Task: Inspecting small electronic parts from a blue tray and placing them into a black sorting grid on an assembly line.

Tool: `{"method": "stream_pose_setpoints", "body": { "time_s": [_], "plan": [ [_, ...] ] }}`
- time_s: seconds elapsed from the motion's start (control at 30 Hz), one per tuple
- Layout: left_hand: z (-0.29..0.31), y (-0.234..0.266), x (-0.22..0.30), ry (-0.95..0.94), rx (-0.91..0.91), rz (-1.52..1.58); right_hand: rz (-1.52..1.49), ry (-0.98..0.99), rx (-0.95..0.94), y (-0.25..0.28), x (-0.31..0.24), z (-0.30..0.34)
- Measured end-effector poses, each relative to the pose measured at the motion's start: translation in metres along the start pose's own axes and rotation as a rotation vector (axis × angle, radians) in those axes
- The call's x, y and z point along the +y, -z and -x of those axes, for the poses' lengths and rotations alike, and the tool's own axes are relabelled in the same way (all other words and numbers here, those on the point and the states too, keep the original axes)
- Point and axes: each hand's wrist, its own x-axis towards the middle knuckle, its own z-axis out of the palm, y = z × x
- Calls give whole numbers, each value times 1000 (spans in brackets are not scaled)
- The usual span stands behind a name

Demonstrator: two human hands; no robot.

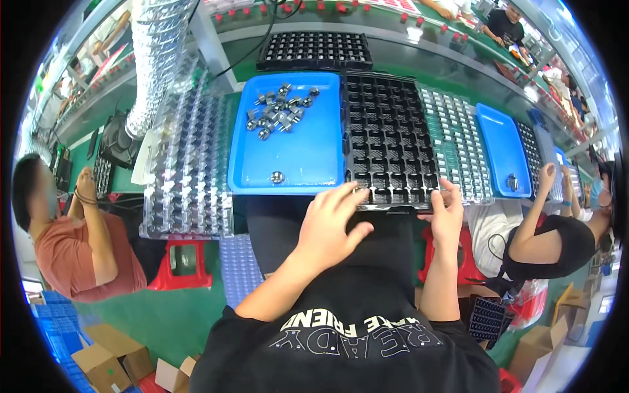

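Observation:
In front of me lies a black plastic compartment tray (393, 134), its pockets looking mostly unfilled. My left hand (331, 229) is open, fingers spread and thumb apart, with the fingertips resting at the tray's near left corner. At the near right corner my right hand (446, 213) grips the tray's edge between thumb and fingers. Left of it stands a blue tray (288, 157) holding a heap of small metal parts (275, 112), grey and black. One single metal part (277, 177) sits apart near the blue tray's front rim.
Clear plastic trays with rows of parts flank me: one at left (187, 157), one at right (457, 144). Behind is another filled black tray (314, 51). A silver duct (154, 59) hangs at left. Co-workers sit left (85, 242) and right (550, 245).

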Motion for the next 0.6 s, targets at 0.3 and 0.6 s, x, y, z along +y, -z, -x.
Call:
{"method": "stream_pose_setpoints", "body": {
  "time_s": [0.3,0.6],
  "plan": [
    [-45,-40,-4,-208,-97,-281,309,226,72,27,8,0],
    [-44,-17,6,-83,-199,-407,716,406,-164,24,-13,-1]
  ]
}}
